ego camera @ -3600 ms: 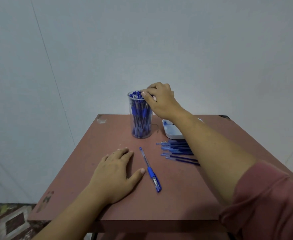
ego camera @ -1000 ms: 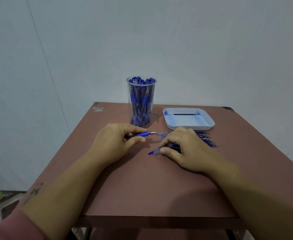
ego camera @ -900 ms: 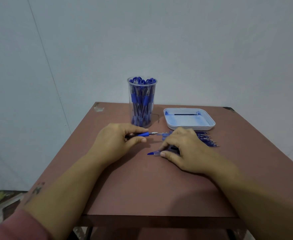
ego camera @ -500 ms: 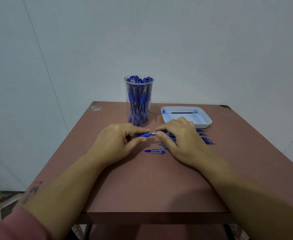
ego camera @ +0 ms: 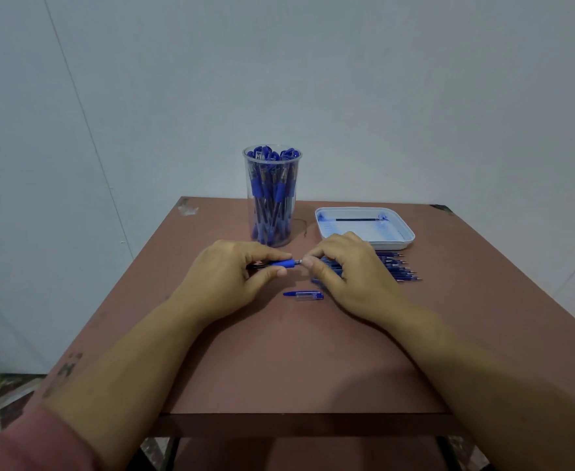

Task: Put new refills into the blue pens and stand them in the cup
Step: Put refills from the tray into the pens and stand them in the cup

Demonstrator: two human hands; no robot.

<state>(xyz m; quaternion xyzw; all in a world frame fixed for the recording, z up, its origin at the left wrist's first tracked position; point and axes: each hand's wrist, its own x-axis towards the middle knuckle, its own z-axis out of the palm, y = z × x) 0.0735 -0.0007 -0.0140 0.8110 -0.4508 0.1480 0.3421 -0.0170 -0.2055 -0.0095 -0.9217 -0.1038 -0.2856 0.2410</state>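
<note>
My left hand (ego camera: 225, 277) grips a blue pen (ego camera: 284, 263) by its barrel, holding it level above the table with the tip pointing right. My right hand (ego camera: 345, 270) pinches the metal tip end of that same pen with thumb and forefinger. The pen's blue cap (ego camera: 303, 295) lies on the table just in front of my hands. A clear cup (ego camera: 272, 195) full of blue pens stands behind my left hand. A row of blue refills (ego camera: 398, 268) lies to the right, partly hidden by my right hand.
A white tray (ego camera: 405, 229) holding one dark refill (ego camera: 357, 219) sits at the back right of the brown table (ego camera: 296, 362). The wall rises right behind the table's far edge. Pink sleeves cover my upper arms.
My right hand let go of the cap, left it on the table, and moved up to the pen's tip. The left hand kept holding the pen.
</note>
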